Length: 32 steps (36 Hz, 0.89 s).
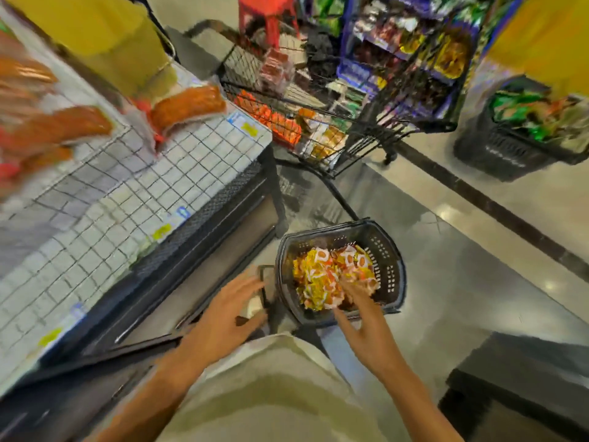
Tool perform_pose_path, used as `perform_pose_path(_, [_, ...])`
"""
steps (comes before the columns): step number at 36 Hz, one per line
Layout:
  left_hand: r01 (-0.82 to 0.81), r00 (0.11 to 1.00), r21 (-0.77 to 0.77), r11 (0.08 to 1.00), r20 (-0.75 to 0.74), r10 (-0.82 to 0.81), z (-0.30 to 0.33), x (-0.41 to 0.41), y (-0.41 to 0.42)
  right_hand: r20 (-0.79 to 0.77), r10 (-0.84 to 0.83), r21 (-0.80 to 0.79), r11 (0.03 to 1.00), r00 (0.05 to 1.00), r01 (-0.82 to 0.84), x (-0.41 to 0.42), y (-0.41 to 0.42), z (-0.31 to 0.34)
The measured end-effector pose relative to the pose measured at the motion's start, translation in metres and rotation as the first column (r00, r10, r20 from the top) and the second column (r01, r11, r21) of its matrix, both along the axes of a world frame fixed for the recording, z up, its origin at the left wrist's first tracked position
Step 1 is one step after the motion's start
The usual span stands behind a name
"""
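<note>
A dark plastic shopping basket [390, 275] stands on the floor, filled with several small yellow, orange and white packets [325, 279]. My right hand [366, 327] reaches over the basket's near rim with fingers spread, the fingertips at the packets. My left hand [223, 317] hovers left of the basket with fingers straight, holding nothing. The view is blurred by motion.
A refrigerated display case [134, 199] with a wire grid and orange sausage packs [188, 106] fills the left. A wire cart [318, 122] loaded with packaged goods stands ahead. Another dark basket [510, 148] sits at right. A dark box [526, 378] is at lower right.
</note>
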<state>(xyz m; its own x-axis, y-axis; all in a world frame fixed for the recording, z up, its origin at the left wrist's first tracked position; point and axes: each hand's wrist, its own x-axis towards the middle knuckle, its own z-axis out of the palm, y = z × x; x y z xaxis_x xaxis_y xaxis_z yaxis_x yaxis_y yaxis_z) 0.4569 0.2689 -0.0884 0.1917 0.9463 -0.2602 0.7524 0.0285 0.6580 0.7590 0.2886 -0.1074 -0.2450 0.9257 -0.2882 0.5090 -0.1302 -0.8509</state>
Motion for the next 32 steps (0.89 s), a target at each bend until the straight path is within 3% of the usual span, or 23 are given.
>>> perform_pose_path(5, [-0.238,0.97,-0.102,0.966,-0.072,0.231,0.01,-0.036,-0.064,0.105,0.183,-0.109,0.979,0.977,-0.172,-0.015,-0.002,0.006])
perform_pose_path(14, [-0.417,0.906,-0.086,0.905,-0.123,0.406,0.025,-0.087,-0.147,0.269,0.6,-0.136,0.798,0.753,-0.587,-0.092,0.008,0.025])
perform_pose_path(22, [-0.585,0.811,-0.05,0.81,-0.042,0.583,0.022,-0.152,-0.262,0.374,0.729,-0.061,0.636,0.573,-0.769,-0.216,-0.051,0.059])
perform_pose_path(27, [-0.684,0.727,-0.115,0.72,-0.028,0.686,0.019,-0.208,-0.371,0.404,0.804,-0.148,0.529,0.437,-0.836,-0.294,-0.12,0.06])
perform_pose_path(32, [-0.809,0.585,-0.089,0.581,-0.022,0.811,0.027,-0.246,-0.475,0.366,0.885,-0.232,0.385,0.287,-0.893,-0.359,-0.184,0.056])
